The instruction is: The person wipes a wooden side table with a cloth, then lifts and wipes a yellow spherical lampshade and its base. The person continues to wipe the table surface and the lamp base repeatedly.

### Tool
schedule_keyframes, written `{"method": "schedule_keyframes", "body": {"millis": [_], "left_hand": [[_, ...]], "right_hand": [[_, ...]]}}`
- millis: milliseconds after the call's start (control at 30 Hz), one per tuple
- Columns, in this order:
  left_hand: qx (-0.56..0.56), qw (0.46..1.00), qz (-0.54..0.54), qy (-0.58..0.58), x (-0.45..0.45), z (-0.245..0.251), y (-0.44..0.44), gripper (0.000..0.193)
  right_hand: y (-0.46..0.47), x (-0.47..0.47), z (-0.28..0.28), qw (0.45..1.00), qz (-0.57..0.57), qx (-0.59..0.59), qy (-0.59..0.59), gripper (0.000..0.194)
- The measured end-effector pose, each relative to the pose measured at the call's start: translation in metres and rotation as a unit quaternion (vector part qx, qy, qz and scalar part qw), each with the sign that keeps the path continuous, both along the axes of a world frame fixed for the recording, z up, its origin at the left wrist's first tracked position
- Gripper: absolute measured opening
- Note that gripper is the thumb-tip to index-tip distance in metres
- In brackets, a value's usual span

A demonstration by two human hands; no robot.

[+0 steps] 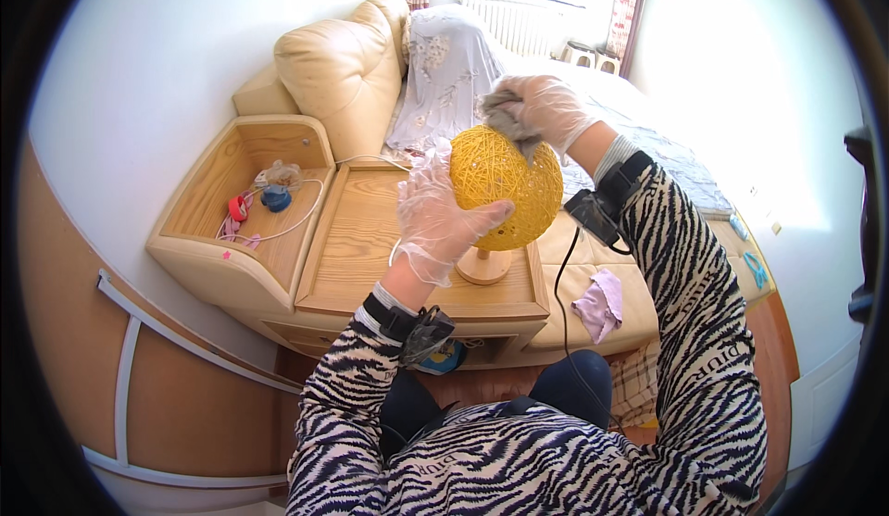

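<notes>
A table lamp with a round yellow string-wound shade [503,193] stands upright on its wooden base [484,269], on top of a wooden bedside cabinet [368,224]. My left hand [441,210], in a clear plastic glove, steadies the shade from its left side, thumb across the front. In my right hand [545,106], gloved the same way, is a bunched grey cloth [510,120]. The cloth touches the top right of the shade, and its lower end hangs against the yellow strings.
Left of the cabinet top, an open wooden compartment [208,193] holds a blue object [276,198], a red tape roll [238,208] and a white cord. A pink cloth [599,305] lies on the cream leather bed edge at right. A black cable [561,294] hangs from my right wrist device.
</notes>
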State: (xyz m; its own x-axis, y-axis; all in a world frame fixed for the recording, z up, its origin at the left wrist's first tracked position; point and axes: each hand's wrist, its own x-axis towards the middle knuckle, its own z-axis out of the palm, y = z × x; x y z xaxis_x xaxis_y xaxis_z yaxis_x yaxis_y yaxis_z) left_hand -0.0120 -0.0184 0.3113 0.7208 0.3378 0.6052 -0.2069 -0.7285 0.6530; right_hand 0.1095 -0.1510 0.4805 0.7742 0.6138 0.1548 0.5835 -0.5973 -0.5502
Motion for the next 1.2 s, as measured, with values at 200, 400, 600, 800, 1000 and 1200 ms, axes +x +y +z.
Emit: {"method": "schedule_keyframes", "body": {"millis": [200, 400, 600, 800, 1000, 1200], "left_hand": [[0.001, 0.999, -0.018, 0.045, -0.003, 0.002, 0.002, 0.118], [-0.184, 0.962, -0.202, 0.011, -0.006, 0.006, -0.001, 0.112], [-0.057, 0.992, -0.089, 0.07, -0.006, 0.004, 0.006, 0.116], [0.003, 1.0, -0.011, 0.017, -0.009, -0.002, 0.002, 0.123], [-0.01, 0.999, -0.029, -0.007, -0.006, -0.003, 0.004, 0.112], [-0.03, 0.998, -0.048, -0.007, -0.008, 0.002, 0.002, 0.105]], "right_hand": [[-0.013, -0.012, -0.001, 0.997, -0.073, -0.001, 0.025, 0.025], [-0.013, -0.07, -0.021, 0.958, 0.246, -0.033, -0.142, 0.026], [-0.013, -0.054, -0.007, 0.991, 0.108, -0.003, -0.074, 0.028], [-0.025, 0.001, 0.004, 0.994, -0.106, -0.033, -0.022, 0.026], [-0.014, -0.032, 0.0, 0.997, 0.049, 0.063, 0.014, 0.025], [-0.003, -0.024, -0.002, 0.991, 0.133, 0.018, -0.012, 0.028]]}}
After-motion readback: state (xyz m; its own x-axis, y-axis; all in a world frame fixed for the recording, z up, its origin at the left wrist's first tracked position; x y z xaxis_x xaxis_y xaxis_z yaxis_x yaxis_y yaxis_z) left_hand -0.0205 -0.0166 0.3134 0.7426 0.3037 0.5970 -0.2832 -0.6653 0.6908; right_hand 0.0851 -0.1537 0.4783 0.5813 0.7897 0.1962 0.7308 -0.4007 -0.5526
